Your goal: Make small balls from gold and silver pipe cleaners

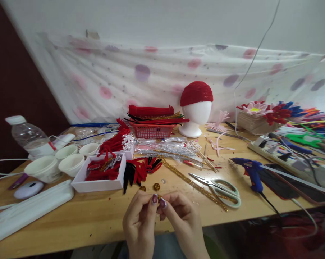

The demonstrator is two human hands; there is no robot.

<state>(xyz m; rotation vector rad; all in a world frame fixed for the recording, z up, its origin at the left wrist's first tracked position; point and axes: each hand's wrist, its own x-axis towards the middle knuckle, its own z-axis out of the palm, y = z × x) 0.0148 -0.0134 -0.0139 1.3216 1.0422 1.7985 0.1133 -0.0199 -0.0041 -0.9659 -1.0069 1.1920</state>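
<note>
Pinching at the bottom centre of the frame, the left hand (139, 219) and the right hand (182, 216) meet fingertip to fingertip over the near edge of the wooden table (97, 216). Between them sits a tiny gold glitter piece (159, 197), mostly hidden by the nails, and both hands are closed tight on it, thumbs against forefingers, nothing else held. Working it well, I'd judge, means keeping the fingertips close together and turning it in small bites so the piece doesn't spring loose. Just above lies a finished gold ball (156, 186) on the wood, with another gold ball (142, 188) to its left. Right of centre rest the scissors (219, 187), and further right the blue glue gun (250, 171). Up at centre stands the foam head (196, 111) in its red cap.
</note>
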